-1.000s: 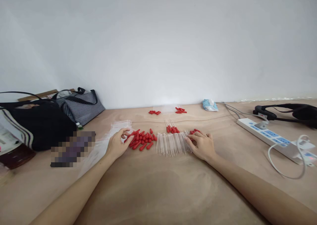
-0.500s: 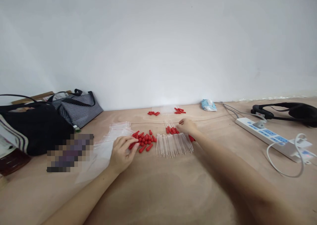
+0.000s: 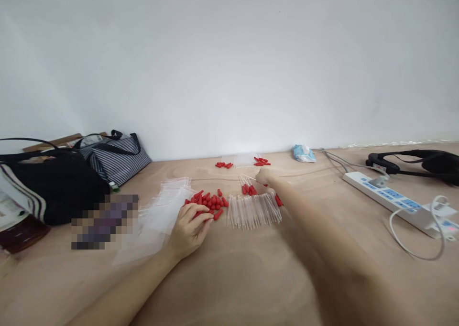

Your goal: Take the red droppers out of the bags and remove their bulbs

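My left hand [image 3: 191, 228] rests at the near edge of a loose pile of red rubber bulbs [image 3: 214, 201], thumb and fingertips closing on one of them, which the fingers partly hide. Just behind a row of thin clear tubes [image 3: 254, 211], my right hand [image 3: 264, 177] is closed, and a slim clear tube with red at its end sticks out of its grip: a dropper. Beneath it lies a small group of droppers with red bulbs [image 3: 248, 190], their tubes pointing away from me. More red bulbs [image 3: 278, 200] show past my right forearm.
Clear zip bags [image 3: 163, 211] lie left of the bulbs. Farther back are more bulbs [image 3: 224, 165] and tubes [image 3: 244, 161] by the wall. A power strip [image 3: 390, 197], a black headset [image 3: 423, 166] and a blue tissue pack [image 3: 304, 154] stand right; bags [image 3: 68, 187] stand left.
My left hand has moved a little right and nearer to me, its fingertips drawing closer together at the bulbs. My right hand has shifted slightly away, over the finished-looking droppers with red bulbs.
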Motion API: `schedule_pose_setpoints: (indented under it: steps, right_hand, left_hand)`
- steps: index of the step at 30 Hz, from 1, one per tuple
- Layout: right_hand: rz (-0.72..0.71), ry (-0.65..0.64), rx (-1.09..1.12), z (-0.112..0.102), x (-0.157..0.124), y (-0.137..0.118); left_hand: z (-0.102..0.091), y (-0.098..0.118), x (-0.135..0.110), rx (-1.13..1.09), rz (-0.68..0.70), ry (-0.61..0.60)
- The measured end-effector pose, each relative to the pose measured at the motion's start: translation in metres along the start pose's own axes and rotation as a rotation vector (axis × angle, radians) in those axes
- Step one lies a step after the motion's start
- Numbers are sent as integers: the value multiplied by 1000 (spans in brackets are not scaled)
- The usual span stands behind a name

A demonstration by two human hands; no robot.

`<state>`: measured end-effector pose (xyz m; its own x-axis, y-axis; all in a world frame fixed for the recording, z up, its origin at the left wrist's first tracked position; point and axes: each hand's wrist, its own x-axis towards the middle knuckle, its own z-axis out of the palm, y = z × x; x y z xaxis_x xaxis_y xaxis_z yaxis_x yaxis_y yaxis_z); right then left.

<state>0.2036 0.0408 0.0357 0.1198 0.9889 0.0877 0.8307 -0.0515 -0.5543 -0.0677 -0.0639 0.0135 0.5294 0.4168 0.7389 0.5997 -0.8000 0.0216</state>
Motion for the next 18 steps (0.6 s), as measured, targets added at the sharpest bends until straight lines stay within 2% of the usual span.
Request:
schedule_pose_setpoints:
  steps: [3,6,11,13,15,18]
  right_hand:
    - [92,-121,156,-17,-15,6]
    - [97,-167,343,-23,-43,0]
    - [16,-145,631,5,-98,-26]
    - [-32,-75,792,17,-112,-27]
    - [-130,15,860,21,-121,-18]
    - [-367,196,693,14,-130,4]
  left_hand:
    - [9,10,7,-81,-14,-16]
    - [27,29,22,-196,-116,-10]
    - [56,70,50,-506,-426,-63]
    - [59,77,54,-582,-456,-47]
    - [57,74,52,-517,-415,-60]
    - [46,60,41,-286,-261,-134]
